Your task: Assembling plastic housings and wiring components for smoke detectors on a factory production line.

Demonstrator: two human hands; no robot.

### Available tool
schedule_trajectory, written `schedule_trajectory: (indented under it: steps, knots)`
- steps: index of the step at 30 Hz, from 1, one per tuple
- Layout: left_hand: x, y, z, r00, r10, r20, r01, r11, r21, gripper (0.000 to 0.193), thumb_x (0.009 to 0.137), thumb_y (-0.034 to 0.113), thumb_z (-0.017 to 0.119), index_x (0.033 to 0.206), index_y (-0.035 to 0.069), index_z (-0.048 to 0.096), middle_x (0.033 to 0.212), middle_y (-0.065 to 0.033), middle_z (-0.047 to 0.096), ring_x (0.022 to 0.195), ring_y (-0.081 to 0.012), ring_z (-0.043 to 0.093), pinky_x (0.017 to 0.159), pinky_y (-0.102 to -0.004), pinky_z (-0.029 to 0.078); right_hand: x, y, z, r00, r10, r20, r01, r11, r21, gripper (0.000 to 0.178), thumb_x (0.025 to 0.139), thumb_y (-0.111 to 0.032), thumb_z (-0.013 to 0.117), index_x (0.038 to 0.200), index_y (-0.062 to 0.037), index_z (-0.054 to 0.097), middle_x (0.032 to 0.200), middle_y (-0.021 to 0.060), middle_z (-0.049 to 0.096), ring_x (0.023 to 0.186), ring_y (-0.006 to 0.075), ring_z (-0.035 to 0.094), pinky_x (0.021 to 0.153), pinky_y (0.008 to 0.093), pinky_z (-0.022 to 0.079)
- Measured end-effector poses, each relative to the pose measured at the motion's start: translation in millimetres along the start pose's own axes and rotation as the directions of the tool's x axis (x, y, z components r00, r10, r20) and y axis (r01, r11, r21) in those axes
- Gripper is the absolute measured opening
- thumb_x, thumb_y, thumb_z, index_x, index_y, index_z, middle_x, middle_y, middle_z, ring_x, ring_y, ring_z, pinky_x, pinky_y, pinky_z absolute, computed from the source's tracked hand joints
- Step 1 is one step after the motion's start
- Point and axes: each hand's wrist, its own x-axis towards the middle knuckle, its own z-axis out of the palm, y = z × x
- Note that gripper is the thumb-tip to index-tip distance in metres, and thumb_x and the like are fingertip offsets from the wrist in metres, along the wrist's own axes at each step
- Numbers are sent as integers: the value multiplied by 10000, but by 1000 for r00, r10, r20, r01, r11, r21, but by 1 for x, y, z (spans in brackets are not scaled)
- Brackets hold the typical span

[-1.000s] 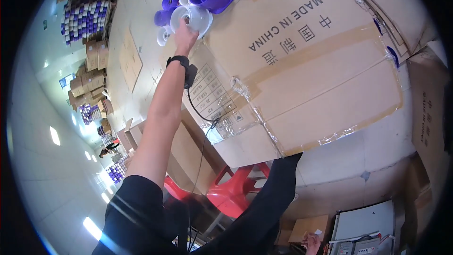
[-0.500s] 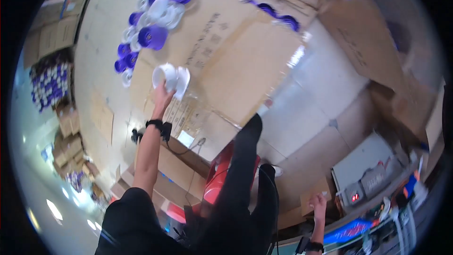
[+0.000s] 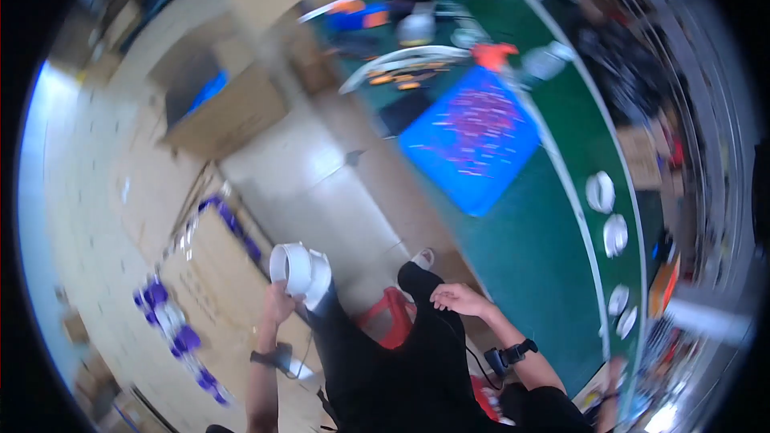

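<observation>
My left hand [image 3: 282, 305] is closed on a white plastic cylinder with a flange [image 3: 292, 266], its open end toward the left. It hangs in front of my left thigh, above the edge of a flattened cardboard sheet [image 3: 228, 273]. My right hand [image 3: 461, 299] hovers over my right leg near the green workbench [image 3: 521, 289]. Its fingers are loosely bent and a little apart, with nothing seen in them. On the bench lies a blue tray [image 3: 481, 196] with many small pink and white pieces, blurred.
White rings [image 3: 600, 192] stand along the bench's far strip. Purple and white parts [image 3: 184, 338] line the cardboard sheet. An open carton [image 3: 233, 116] sits at the upper left, a red stool [image 3: 393, 317] between my legs. Another person's arm [image 3: 613, 381] shows at the lower right.
My view has swung right, from the cardboard toward the green bench. The left hand still carries the white cylinder, now in front of my legs. My right hand has come in closer to my body.
</observation>
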Motion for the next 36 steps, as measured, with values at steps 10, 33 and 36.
schedule_trajectory:
  steps: [10, 33, 36]
  knots:
    - [-58, 381, 161, 593, 454, 665, -771, 560, 305, 383, 657, 251, 756, 923, -11, 671, 859, -224, 662, 814, -364, 651, 745, -420, 517, -298, 154, -57, 701, 124, -702, 395, 751, 528, 254, 968, -222, 449, 1107, -56, 583, 984, 85, 649, 898, 162, 613, 757, 299, 516]
    - [36, 468, 369, 252, 622, 741, -913, -101, 395, 206, 693, 82, 633, 886, 139, 676, 799, -93, 654, 908, -235, 621, 855, -444, 384, -227, 260, -27, 323, 502, -803, 501, 629, 594, 260, 884, -122, 438, 1064, -30, 602, 841, 82, 662, 680, 128, 581, 619, 279, 503]
    - [43, 472, 355, 161, 749, 643, -974, 17, 224, 243, 714, 114, 649, 957, 114, 656, 873, -116, 659, 926, -252, 613, 830, -444, 418, -227, 245, -41, 369, 560, -741, 400, 624, 671, 271, 871, -110, 446, 1086, -27, 588, 841, 89, 659, 656, 134, 585, 590, 283, 505]
